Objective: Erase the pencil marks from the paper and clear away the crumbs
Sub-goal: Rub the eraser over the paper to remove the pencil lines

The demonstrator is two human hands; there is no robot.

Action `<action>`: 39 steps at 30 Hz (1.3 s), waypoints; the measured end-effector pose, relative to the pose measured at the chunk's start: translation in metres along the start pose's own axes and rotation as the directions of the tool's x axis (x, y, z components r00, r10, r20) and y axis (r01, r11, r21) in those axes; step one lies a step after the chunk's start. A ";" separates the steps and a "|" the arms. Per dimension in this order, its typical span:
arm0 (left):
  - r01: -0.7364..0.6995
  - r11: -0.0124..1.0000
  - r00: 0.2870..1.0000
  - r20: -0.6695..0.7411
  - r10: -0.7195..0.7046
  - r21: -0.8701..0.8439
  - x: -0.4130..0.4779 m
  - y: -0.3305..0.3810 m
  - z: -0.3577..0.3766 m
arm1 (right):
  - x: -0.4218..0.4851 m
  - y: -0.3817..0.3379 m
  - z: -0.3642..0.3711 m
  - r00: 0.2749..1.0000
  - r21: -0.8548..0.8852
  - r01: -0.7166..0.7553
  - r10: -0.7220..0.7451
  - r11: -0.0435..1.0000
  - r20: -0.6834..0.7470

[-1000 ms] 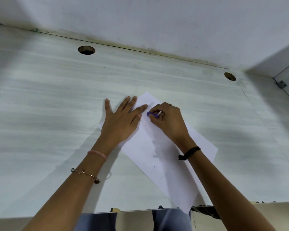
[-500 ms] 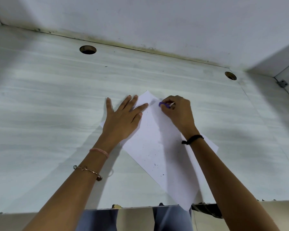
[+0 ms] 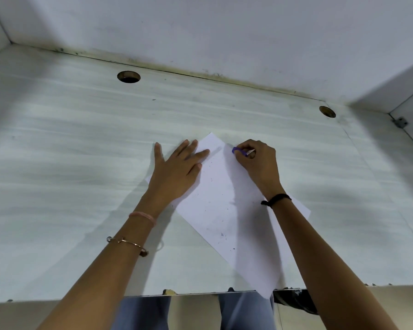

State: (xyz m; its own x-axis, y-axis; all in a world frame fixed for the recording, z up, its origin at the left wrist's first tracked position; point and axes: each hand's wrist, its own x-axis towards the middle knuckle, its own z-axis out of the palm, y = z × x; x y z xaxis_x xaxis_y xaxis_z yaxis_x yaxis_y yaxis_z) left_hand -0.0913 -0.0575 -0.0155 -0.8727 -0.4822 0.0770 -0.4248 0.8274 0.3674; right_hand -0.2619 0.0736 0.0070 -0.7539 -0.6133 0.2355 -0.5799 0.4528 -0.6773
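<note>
A white sheet of paper (image 3: 227, 210) lies at an angle on the pale desk (image 3: 69, 163), its near corner hanging over the front edge. My left hand (image 3: 177, 172) lies flat with fingers spread on the paper's upper left part. My right hand (image 3: 258, 160) pinches a small purple eraser (image 3: 237, 150) near the paper's far right edge. Small dark eraser crumbs (image 3: 222, 234) are scattered over the lower middle of the sheet. No pencil marks can be made out.
Two round cable holes are cut into the desk, one at the back left (image 3: 128, 76) and one at the back right (image 3: 327, 111). White walls close in the desk at the back and the right. My legs show below the front edge.
My right hand has slid the eraser from the paper's upper middle outward to its far right edge. The left hand has stayed flat on the sheet.
</note>
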 end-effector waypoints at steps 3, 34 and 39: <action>-0.002 0.982 0.998 -0.063 -0.010 -0.191 -0.006 -0.011 -0.005 | -0.004 0.001 0.001 1.000 -0.006 0.003 -0.003 1.000 0.003; 0.027 0.999 0.999 -0.018 -0.027 -0.030 -0.055 -0.047 -0.011 | -0.079 -0.085 0.048 0.907 0.094 0.269 -0.285 0.959 0.309; 0.025 0.998 0.999 -0.018 -0.026 -0.049 -0.054 -0.046 -0.013 | -0.067 -0.081 0.045 0.933 0.120 0.210 -0.236 0.970 0.273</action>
State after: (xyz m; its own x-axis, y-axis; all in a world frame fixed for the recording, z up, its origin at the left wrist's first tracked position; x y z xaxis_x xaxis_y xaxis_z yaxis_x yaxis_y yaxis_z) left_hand -0.0211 -0.0732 -0.0247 -0.8566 -0.5091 0.0843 -0.4345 0.7996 0.4146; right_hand -0.1506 0.0490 0.0149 -0.4820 -0.8554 0.1893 -0.6844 0.2327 -0.6910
